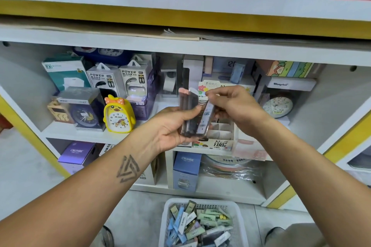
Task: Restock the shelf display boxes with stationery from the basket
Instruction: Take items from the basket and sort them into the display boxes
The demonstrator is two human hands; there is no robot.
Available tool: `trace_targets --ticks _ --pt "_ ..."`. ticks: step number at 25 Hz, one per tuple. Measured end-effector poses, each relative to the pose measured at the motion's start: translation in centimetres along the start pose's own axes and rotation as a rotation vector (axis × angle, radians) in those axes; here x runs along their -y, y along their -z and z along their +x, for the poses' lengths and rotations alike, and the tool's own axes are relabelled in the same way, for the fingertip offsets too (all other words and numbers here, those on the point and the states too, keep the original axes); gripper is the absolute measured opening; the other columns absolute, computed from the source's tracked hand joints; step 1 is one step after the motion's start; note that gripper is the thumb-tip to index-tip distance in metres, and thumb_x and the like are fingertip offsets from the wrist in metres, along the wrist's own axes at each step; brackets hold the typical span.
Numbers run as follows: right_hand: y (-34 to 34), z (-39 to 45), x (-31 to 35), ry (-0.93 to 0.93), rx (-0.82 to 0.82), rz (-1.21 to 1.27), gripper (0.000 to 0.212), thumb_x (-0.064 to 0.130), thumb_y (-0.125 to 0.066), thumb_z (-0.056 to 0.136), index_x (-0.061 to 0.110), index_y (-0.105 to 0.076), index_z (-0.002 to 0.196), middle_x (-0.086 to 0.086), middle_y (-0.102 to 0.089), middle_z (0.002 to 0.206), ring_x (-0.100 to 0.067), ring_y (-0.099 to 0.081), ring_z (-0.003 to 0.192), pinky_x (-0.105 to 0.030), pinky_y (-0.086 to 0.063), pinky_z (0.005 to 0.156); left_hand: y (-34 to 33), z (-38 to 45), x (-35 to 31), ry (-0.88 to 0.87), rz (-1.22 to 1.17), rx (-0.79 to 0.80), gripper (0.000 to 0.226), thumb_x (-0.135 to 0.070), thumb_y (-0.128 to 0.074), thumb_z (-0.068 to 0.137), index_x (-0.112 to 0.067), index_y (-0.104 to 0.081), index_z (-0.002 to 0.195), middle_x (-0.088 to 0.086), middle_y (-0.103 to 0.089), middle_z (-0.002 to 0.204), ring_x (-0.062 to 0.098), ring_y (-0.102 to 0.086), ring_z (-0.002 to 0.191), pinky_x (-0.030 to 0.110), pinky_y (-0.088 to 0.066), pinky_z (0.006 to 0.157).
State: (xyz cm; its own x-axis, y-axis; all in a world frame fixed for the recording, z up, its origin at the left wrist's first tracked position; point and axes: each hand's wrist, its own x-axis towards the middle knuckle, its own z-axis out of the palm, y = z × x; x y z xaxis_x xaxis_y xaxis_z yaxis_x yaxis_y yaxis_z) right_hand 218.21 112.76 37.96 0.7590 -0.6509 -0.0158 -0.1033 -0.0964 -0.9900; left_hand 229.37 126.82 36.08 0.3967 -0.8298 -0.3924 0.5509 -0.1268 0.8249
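My left hand [170,126] grips a small stack of slim pencil-lead cases [188,112], dark with pink tops, held upright in front of the shelf. My right hand [230,104] pinches one pale case [206,116] at the right side of that stack. Just behind and below the hands stands a white display box [218,136] with cardboard dividers, on the middle shelf. On the floor below is a white plastic basket [236,212] filled with several pastel-coloured lead cases [198,224].
A yellow duck alarm clock [118,114], power bank boxes [118,78] and other clocks fill the shelf to the left. A round clock [278,106] sits to the right. CRUHRE boxes [186,170] stand on the lower shelf. My shoes show beside the basket.
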Motion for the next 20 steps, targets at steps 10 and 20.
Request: trace_targets --ticks 10,20 --pt "3.5 -0.1 -0.8 0.382 -0.186 -0.760 0.010 0.020 -0.074 0.090 0.027 -0.071 0.097 0.009 -0.070 0.087 -0.010 -0.065 0.081 -0.033 -0.055 0.080 0.4 0.6 -0.9 -0.016 -0.059 -0.184 0.020 -0.010 -0.065 0.091 -0.003 -0.062 0.110 0.014 -0.064 0.080 0.022 -0.062 0.067 0.038 -0.057 0.063" --pt "0.4 0.5 -2.4 0.473 -0.075 -0.917 0.016 0.018 -0.069 0.092 0.018 -0.062 0.107 -0.007 -0.070 0.088 -0.029 -0.065 0.082 -0.040 -0.053 0.075 0.9 0.6 -0.9 -0.018 -0.088 -0.154 0.018 -0.006 -0.055 0.097 0.004 -0.058 0.113 0.022 -0.074 0.094 0.029 -0.075 0.080 0.047 -0.061 0.064"
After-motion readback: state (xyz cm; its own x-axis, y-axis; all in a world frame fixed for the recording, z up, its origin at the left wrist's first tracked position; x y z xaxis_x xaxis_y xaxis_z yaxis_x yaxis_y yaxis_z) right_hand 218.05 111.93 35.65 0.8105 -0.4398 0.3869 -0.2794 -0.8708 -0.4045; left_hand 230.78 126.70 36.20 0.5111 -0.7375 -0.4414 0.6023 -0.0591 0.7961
